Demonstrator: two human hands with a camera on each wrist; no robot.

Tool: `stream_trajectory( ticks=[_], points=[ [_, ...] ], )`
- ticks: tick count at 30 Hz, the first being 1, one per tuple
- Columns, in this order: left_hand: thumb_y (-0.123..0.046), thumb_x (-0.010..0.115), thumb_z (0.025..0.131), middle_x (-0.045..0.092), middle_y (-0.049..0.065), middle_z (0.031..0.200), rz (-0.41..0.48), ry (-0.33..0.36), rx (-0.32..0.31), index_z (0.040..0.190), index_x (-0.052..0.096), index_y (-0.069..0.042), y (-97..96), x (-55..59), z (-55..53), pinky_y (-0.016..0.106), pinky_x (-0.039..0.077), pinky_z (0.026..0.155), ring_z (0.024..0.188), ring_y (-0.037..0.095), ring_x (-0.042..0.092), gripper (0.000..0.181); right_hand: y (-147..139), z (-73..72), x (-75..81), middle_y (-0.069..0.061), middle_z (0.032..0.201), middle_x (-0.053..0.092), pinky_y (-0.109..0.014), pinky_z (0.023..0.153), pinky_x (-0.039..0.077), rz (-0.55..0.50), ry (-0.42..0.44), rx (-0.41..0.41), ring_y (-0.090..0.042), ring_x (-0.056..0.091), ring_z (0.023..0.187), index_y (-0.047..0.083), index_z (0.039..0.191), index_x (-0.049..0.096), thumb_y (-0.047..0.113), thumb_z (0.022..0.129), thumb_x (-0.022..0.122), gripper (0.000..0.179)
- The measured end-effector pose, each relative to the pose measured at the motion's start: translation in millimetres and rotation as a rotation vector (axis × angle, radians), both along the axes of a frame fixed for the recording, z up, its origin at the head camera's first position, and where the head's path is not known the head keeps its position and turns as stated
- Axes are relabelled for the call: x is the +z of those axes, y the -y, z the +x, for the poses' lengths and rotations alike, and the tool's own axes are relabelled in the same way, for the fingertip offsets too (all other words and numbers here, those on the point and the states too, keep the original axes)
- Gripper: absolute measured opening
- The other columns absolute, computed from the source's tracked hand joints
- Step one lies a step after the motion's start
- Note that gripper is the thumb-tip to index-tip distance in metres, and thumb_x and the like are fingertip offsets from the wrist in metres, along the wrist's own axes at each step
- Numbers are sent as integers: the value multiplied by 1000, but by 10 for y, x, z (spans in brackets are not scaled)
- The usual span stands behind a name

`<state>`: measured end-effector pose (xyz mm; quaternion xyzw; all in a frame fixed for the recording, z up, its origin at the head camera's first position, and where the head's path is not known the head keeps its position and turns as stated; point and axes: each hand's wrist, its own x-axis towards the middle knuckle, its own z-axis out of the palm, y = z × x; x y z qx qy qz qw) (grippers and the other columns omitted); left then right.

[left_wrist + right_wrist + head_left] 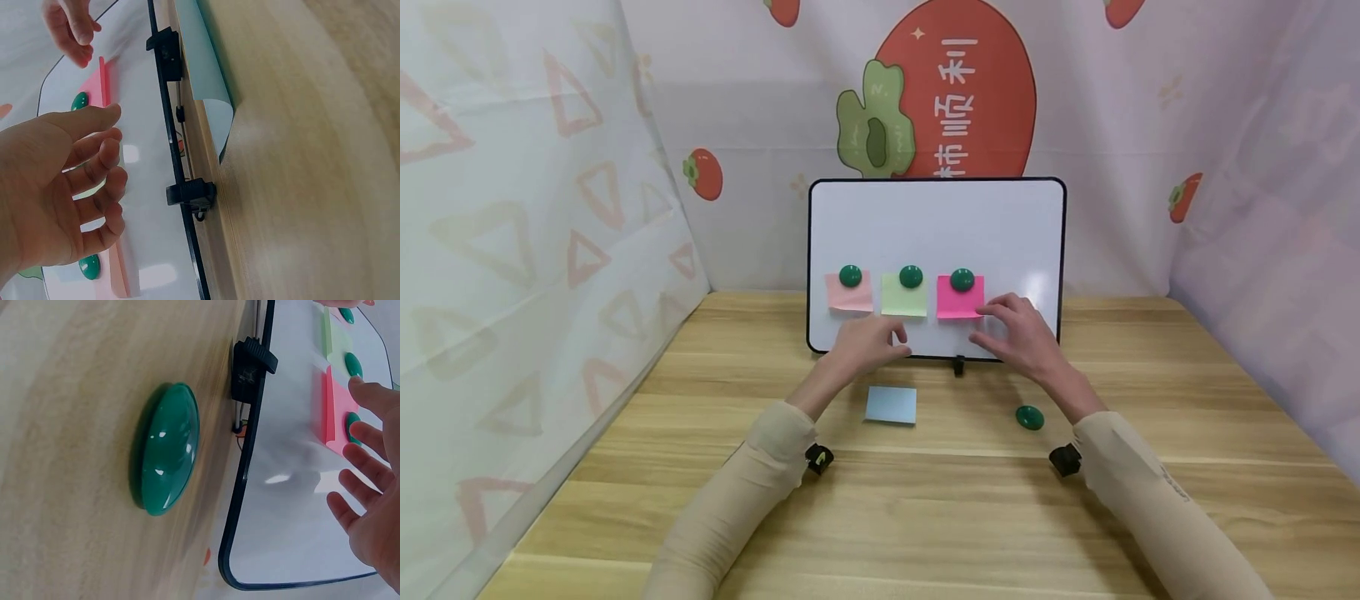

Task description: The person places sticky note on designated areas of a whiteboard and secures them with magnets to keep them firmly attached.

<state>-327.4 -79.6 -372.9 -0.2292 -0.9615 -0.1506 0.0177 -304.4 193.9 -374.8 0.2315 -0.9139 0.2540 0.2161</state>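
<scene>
A whiteboard (1000,225) with a black frame stands at the back of the table. Green round magnets hold a pale pink note (850,297), a pale green note (904,302) and a bright pink note (960,304) on it. My left hand (867,343), fingers loosely bent, hovers before the board below the first two notes and holds nothing. Beside the bright pink note is my right hand (1021,335), its fingers spread with nothing between them. On the table lie a blue sticky note (891,405) and a loose green magnet (170,450).
Black clips (192,195) grip the board's lower edge. The wooden table (940,517) spreads in front of the board. Printed cloth (760,108) hangs behind and at both sides. A black wrist camera (819,457) sits at the left cuff, another (1065,459) at the right.
</scene>
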Motion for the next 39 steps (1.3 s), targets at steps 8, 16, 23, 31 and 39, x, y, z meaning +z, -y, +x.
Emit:
stream_trajectory(
  ticks=[8,16,23,31,39],
  points=[
    [-39,70,91,65,-6,82,33,26,11,100,72,-21,106,17,98,26,44,61,72,11,57,21,-27,103,-28,-17,117,61,-48,85,47,44,55,-28,-33,54,105,3,118,69,28,84,80,43],
    [-37,74,89,66,-6,83,-14,105,2,105,73,-20,201,-23,180,28,44,65,75,11,58,23,-173,256,-39,-13,111,62,-47,86,48,84,155,-15,-33,56,104,5,115,71,27,87,77,37],
    [-39,76,87,63,-5,82,-48,145,-8,111,73,-16,324,-73,256,27,42,67,76,11,55,34,-309,397,-50,-11,109,65,-46,86,48,127,259,16,-31,56,102,6,116,71,29,87,77,38],
    [-41,78,83,62,-5,88,-103,218,-18,117,70,-16,378,-97,357,29,44,70,80,12,55,43,-448,515,-105,-14,118,62,-48,87,49,145,421,32,-33,55,108,6,125,66,33,85,78,49],
    [-45,81,80,63,-5,104,-211,288,-4,124,65,-19,387,-97,454,49,45,96,94,16,59,53,-567,580,-160,-13,118,57,-49,88,47,138,491,102,-31,51,109,9,129,63,34,82,81,57]
  ],
)
